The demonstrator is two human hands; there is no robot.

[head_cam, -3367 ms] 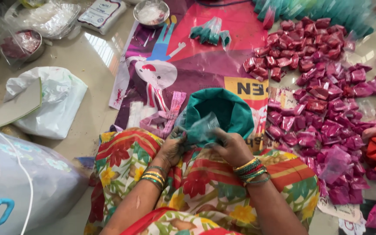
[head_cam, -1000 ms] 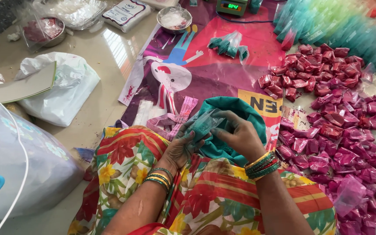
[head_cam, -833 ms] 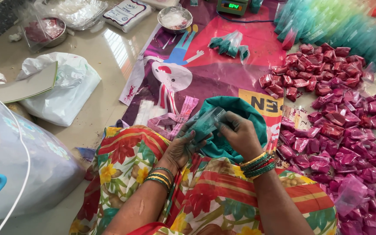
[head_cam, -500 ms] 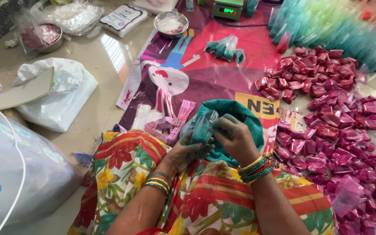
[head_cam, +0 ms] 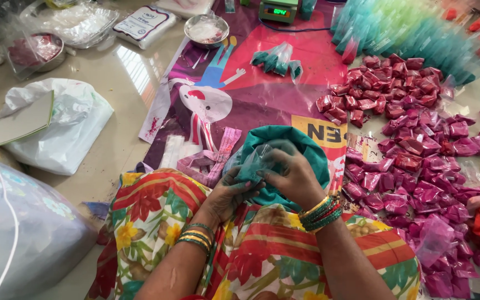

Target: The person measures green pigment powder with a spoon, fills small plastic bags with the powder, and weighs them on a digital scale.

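Small clear packet (head_cam: 253,163) of teal powder pinched between both hands: left hand (head_cam: 230,193) grips below, right hand (head_cam: 294,175) closed on right edge. Teal bag (head_cam: 301,145) just behind.

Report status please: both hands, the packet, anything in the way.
Left hand and right hand both grip small clear packet of teal powder. Teal bag open beneath. Nothing blocking.
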